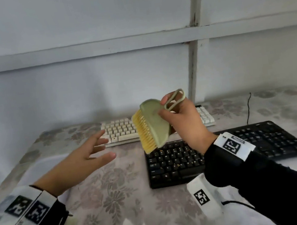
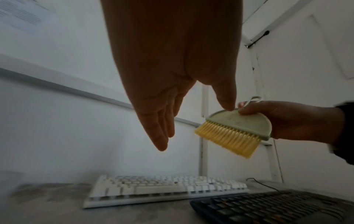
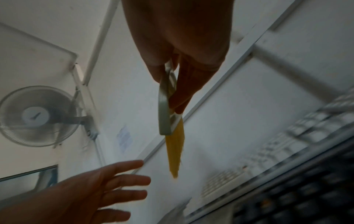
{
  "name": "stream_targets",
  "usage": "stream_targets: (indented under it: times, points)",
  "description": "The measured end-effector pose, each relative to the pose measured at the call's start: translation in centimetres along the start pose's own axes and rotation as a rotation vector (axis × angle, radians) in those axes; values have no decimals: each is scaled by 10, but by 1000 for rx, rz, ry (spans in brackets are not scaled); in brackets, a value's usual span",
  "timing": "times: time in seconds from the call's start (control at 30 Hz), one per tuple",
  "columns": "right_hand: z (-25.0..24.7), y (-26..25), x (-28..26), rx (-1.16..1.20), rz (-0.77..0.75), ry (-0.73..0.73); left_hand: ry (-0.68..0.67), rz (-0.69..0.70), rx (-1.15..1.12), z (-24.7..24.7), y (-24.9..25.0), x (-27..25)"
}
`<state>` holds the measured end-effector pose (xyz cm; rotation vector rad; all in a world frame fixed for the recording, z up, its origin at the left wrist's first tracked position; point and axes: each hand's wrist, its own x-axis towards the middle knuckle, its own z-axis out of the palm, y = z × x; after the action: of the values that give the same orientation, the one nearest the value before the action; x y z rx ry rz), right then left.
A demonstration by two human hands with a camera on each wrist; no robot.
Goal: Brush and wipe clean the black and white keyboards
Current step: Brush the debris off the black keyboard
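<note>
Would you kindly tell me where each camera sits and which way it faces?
Head: above the table, looking forward and down at the white keyboard and black keyboard; both sleeves show.
Left wrist: under the open left hand, facing the wall.
Right wrist: under the right hand, tilted up toward a wall fan.
All three share the brush the right hand grips.

Pale grey-white panelled wall (image 1: 100,81) crossed by a horizontal rail and an upright batten at 1 o'clock. Below — faded floral-patterned tablecloth (image 1: 117,194) over the table. High at 9 o'clock — white wall-mounted fan (image 3: 36,116), blurred.
</note>
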<state>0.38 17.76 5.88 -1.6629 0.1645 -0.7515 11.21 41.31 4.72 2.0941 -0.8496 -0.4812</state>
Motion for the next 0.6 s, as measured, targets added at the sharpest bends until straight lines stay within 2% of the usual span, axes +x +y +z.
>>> stream_targets:
  times: [0.33, 0.47, 0.6]
  points:
    - [-202, 14, -3, 34, 283, 259, -229, -117, 134, 88, 33, 46]
    - [-268, 28, -4, 83, 431, 353, -318, -203, 263, 106, 34, 49]
    - [-319, 39, -10, 149, 558, 379, -373, -285, 289, 122, 40, 50]
